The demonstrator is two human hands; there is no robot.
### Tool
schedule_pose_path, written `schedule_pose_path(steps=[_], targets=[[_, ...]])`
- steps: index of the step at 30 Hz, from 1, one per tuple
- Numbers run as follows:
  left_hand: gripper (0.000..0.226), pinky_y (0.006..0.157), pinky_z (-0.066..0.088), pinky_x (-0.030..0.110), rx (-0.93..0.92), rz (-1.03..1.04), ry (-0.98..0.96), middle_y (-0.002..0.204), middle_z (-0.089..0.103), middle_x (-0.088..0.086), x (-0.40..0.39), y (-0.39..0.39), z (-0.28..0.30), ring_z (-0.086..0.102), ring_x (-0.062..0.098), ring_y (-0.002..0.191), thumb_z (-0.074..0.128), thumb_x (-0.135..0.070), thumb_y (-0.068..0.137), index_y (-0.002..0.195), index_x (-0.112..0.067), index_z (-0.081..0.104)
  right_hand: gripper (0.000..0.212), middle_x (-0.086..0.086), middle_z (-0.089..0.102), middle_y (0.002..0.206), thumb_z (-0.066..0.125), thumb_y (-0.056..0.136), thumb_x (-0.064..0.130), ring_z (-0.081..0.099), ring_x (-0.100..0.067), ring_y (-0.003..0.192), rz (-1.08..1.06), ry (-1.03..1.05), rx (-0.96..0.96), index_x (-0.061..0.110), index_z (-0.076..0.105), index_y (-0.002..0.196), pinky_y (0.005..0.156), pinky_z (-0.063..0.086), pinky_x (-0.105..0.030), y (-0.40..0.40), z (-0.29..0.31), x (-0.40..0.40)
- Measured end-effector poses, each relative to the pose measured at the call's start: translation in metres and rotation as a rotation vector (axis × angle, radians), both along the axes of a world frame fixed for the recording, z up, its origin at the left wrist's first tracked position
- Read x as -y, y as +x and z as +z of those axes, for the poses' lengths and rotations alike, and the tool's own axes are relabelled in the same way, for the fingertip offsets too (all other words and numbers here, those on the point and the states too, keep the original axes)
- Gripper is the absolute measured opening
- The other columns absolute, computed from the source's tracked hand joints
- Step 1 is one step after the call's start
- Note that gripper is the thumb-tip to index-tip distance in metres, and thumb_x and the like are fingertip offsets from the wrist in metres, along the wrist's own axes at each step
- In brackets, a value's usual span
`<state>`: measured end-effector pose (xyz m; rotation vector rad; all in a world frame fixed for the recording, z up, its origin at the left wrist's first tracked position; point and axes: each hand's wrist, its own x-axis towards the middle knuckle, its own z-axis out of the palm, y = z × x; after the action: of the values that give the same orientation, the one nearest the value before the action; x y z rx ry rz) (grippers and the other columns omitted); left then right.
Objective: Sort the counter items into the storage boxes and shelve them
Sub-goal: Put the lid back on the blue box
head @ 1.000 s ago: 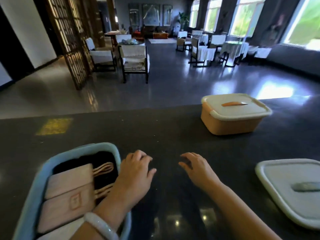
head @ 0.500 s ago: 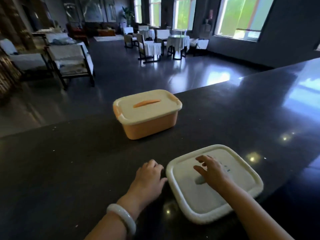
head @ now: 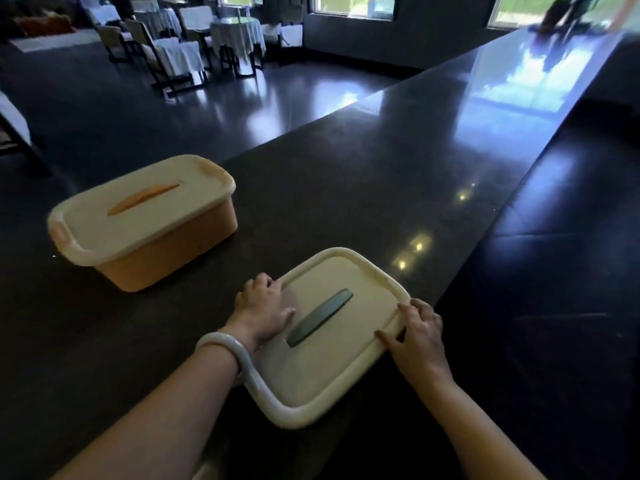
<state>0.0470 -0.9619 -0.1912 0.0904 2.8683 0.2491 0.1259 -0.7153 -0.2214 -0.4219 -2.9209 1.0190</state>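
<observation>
A loose cream lid (head: 343, 351) with a grey-green handle strip lies flat on the dark counter (head: 363, 188) in front of me. My left hand (head: 261, 311) grips the lid's left edge, thumb on top. My right hand (head: 417, 336) grips its right edge, thumb over the rim. Farther left stands an orange storage box (head: 173, 254), closed with its own cream lid (head: 138, 209). The blue box seen earlier is out of view.
The counter's near edge runs diagonally on the right, with dark floor (head: 571, 271) beyond it. Past the far edge of the counter lies a dining room with chairs and white-clothed tables (head: 235, 36).
My view swung right, away from the blue box. Both hands moved from the bare counter to the loose lid and now hold its two sides.
</observation>
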Motion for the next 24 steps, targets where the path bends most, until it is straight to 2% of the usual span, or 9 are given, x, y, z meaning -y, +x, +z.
schedule_pose_path(steps=[5, 9, 10, 13, 15, 19, 24], targets=[[0.066, 0.102, 0.033, 0.048, -0.030, 0.153, 0.024, 0.139, 0.039, 0.010, 0.007, 0.012, -0.012, 0.036, 0.030, 0.129, 0.054, -0.059, 0.087, 0.137, -0.019, 0.037, 0.072, -0.003, 0.032, 0.146, 0.073, 0.081, 0.022, 0.036, -0.021, 0.132, -0.028, -0.176, -0.059, 0.012, 0.035, 0.141, 0.109, 0.036, -0.036, -0.005, -0.003, 0.010], [0.070, 0.104, 0.034, 0.046, -0.044, 0.223, 0.037, 0.140, 0.038, 0.009, 0.025, 0.026, -0.010, 0.036, 0.029, 0.130, 0.057, -0.060, 0.085, 0.137, -0.016, 0.039, 0.072, -0.005, 0.037, 0.143, 0.074, 0.081, 0.017, 0.039, -0.020, 0.129, -0.009, -0.244, -0.098, 0.011, 0.036, 0.142, 0.107, 0.034, -0.030, -0.015, 0.001, 0.020], [0.073, 0.104, 0.035, 0.043, -0.055, 0.239, 0.055, 0.140, 0.038, 0.009, 0.032, 0.030, -0.010, 0.036, 0.028, 0.129, 0.059, -0.058, 0.085, 0.139, -0.015, 0.038, 0.072, -0.006, 0.037, 0.142, 0.075, 0.080, 0.020, 0.038, -0.021, 0.129, -0.027, -0.209, -0.103, 0.010, 0.038, 0.141, 0.107, 0.034, -0.032, -0.015, 0.000, 0.024], [0.069, 0.105, 0.038, 0.038, -0.072, 0.299, 0.151, 0.137, 0.040, 0.007, 0.050, 0.043, -0.013, 0.038, 0.025, 0.126, 0.061, -0.053, 0.086, 0.140, -0.014, 0.042, 0.065, -0.008, 0.035, 0.136, 0.073, 0.079, 0.041, 0.030, -0.026, 0.126, -0.141, 0.067, -0.051, 0.006, 0.050, 0.129, 0.107, 0.035, -0.041, -0.006, -0.008, 0.035], [0.066, 0.105, 0.038, 0.036, -0.080, 0.334, 0.207, 0.133, 0.041, 0.005, 0.058, 0.052, -0.015, 0.039, 0.023, 0.123, 0.062, -0.050, 0.087, 0.141, -0.016, 0.044, 0.061, -0.007, 0.033, 0.132, 0.068, 0.081, 0.048, 0.027, -0.026, 0.123, -0.151, 0.104, 0.004, 0.007, 0.052, 0.124, 0.105, 0.035, -0.042, 0.003, -0.012, 0.047], [0.065, 0.105, 0.037, 0.034, -0.112, 0.435, 0.309, 0.130, 0.043, 0.003, 0.071, 0.067, -0.019, 0.040, 0.021, 0.121, 0.066, -0.045, 0.086, 0.140, -0.016, 0.047, 0.062, -0.008, 0.033, 0.131, 0.070, 0.082, 0.040, 0.026, -0.026, 0.121, -0.144, -0.009, -0.037, 0.005, 0.052, 0.130, 0.105, 0.033, -0.041, 0.003, -0.011, 0.061], [0.057, 0.102, 0.040, 0.031, -0.148, 0.552, 0.463, 0.128, 0.048, 0.005, 0.089, 0.082, -0.019, 0.047, 0.021, 0.119, 0.071, -0.036, 0.085, 0.135, -0.013, 0.054, 0.077, -0.017, 0.039, 0.133, 0.070, 0.084, 0.029, 0.036, -0.031, 0.125, -0.130, -0.268, -0.093, 0.009, 0.032, 0.148, 0.106, 0.033, -0.038, -0.007, -0.003, 0.082]])
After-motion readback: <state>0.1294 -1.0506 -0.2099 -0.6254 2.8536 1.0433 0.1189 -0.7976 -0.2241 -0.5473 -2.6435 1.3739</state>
